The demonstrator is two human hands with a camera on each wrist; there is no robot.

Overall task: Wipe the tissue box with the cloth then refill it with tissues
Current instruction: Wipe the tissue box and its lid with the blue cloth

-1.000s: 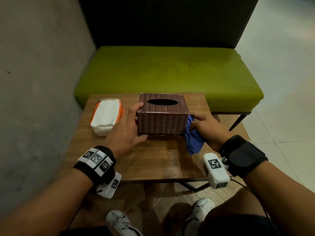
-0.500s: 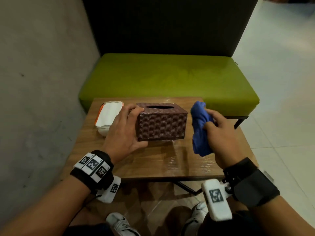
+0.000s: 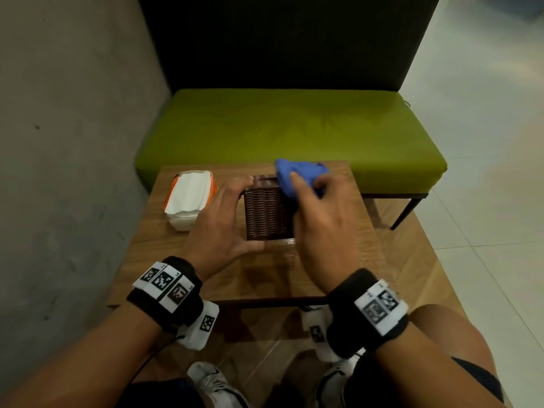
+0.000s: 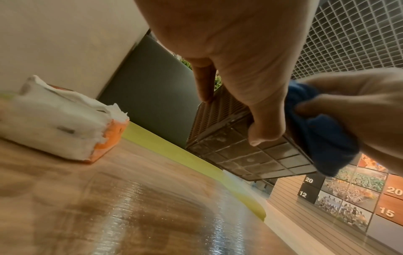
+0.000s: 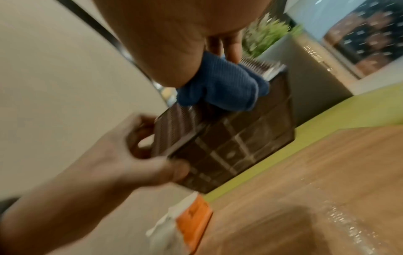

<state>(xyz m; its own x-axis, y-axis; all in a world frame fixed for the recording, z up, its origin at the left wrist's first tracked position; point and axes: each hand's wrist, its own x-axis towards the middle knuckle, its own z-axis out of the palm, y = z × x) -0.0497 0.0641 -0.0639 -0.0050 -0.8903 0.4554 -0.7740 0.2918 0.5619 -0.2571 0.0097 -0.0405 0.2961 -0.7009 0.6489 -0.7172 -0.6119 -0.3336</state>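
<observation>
A brown wicker tissue box point(image 3: 266, 214) is held by my left hand point(image 3: 250, 213), fingers on its far left edge and thumb under its near bottom edge. The wrist views show the box point(image 4: 240, 155) raised off the table and tilted, its grid underside point(image 5: 240, 138) exposed. My right hand point(image 3: 309, 181) holds a bunched blue cloth point(image 3: 297, 172) against the box's top right part. The cloth point(image 4: 322, 138) also wraps over the right side. A white tissue pack point(image 3: 190, 195) with orange wrapping lies on the table to the left.
The small wooden table point(image 3: 265, 275) has a glossy top. A green bench point(image 3: 294, 128) with a dark backrest stands just behind it. A grey wall runs along the left. My knees and shoes point(image 3: 212, 384) are under the near edge.
My right hand carried the cloth from the box's right side up onto its top. The left hand shifted its hold and the box now shows a narrower face, raised off the table.
</observation>
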